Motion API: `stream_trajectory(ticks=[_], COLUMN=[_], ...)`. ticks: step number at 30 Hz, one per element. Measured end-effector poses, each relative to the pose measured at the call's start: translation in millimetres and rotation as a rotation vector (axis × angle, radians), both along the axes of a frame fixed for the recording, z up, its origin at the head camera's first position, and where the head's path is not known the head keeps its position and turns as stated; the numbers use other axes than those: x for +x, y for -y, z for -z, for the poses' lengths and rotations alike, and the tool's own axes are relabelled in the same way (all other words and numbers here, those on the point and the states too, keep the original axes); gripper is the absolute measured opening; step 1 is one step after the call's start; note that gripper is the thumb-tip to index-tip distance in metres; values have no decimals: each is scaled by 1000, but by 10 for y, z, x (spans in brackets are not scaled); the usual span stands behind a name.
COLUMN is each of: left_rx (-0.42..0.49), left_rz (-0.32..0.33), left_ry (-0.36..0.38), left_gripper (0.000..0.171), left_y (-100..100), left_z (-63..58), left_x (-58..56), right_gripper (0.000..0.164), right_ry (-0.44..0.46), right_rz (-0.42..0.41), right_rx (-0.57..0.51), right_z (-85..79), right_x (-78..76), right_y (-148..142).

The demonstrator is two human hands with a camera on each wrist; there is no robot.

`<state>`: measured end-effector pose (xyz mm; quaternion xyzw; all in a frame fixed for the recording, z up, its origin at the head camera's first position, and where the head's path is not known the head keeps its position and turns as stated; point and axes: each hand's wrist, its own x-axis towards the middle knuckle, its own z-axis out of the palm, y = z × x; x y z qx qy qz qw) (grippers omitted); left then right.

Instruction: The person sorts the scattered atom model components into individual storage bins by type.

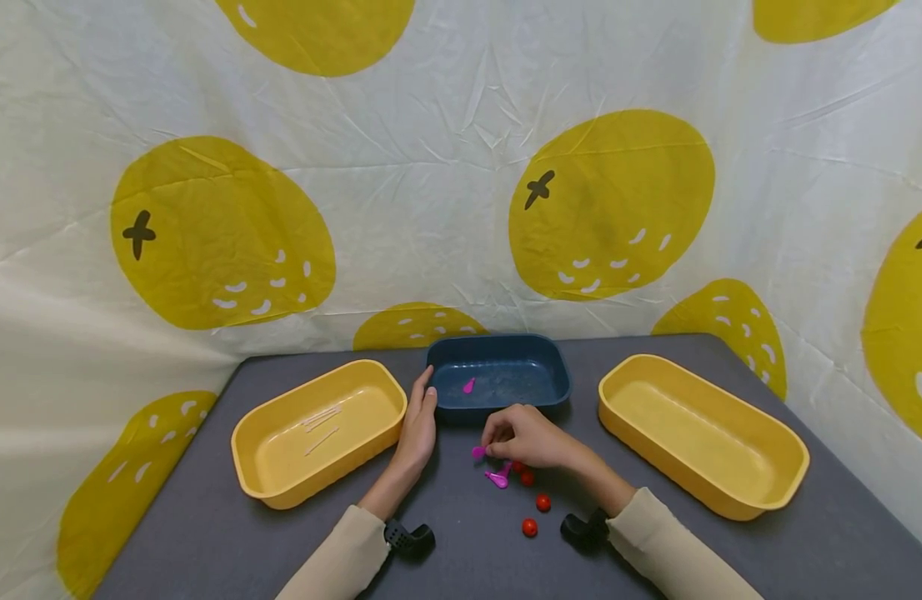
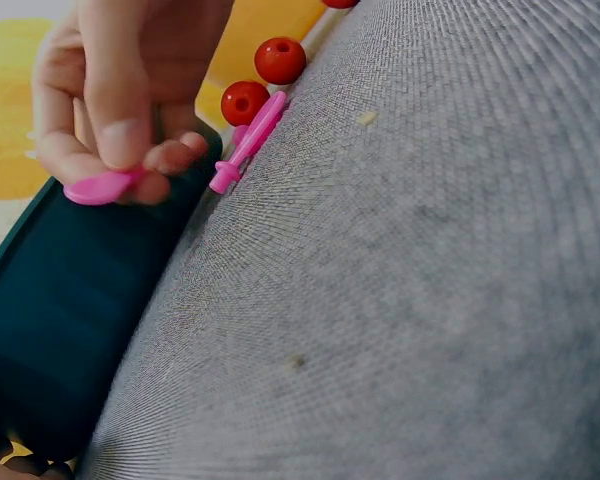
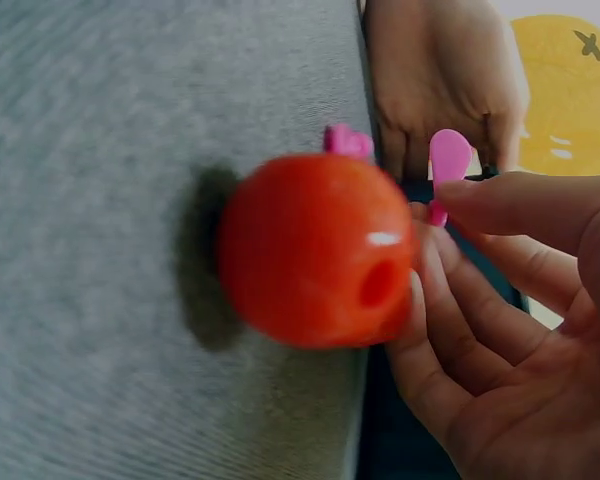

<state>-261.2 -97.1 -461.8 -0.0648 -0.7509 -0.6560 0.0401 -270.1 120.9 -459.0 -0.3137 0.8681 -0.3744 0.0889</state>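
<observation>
My right hand (image 1: 527,435) pinches a small pink paddle-shaped plastic piece (image 1: 479,452) between thumb and fingertips, low in front of the dark blue bin (image 1: 498,411). In the right wrist view, the wide flat end of that piece (image 3: 450,155) sticks up past the thumb. Straight fingers of my left hand (image 1: 418,429) rest against the bin's left end. Inside the bin lies one similar pink piece (image 1: 469,386). More pink pieces (image 1: 498,480) lie on the table just below my right hand, beside red beads (image 1: 528,479) with holes.
To the left stands a yellow bin (image 1: 281,497) with several thin white sticks (image 1: 322,440) inside. Another yellow bin (image 1: 678,446) stands to the right. Other red beads (image 1: 543,502) lie nearer on the grey table (image 1: 468,558). A fruit-print curtain (image 1: 423,217) hangs behind.
</observation>
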Motion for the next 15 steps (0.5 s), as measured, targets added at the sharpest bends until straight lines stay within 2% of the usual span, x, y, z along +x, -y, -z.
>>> stream_trajectory(ticks=[4, 11, 15], left_rx=[-6, 9, 8], left_rz=[-4, -25, -26], left_ry=[7, -5, -14], left_gripper=[50, 51, 51], left_y=[4, -5, -2], left_z=[46, 338, 399], left_x=[-49, -235, -268], right_gripper=[4, 6, 7], right_ry=[19, 33, 37], right_rz=[4, 11, 15], right_rx=[-39, -69, -89], right_z=[-42, -108, -146], right_x=[11, 21, 19], right_y=[-8, -18, -28])
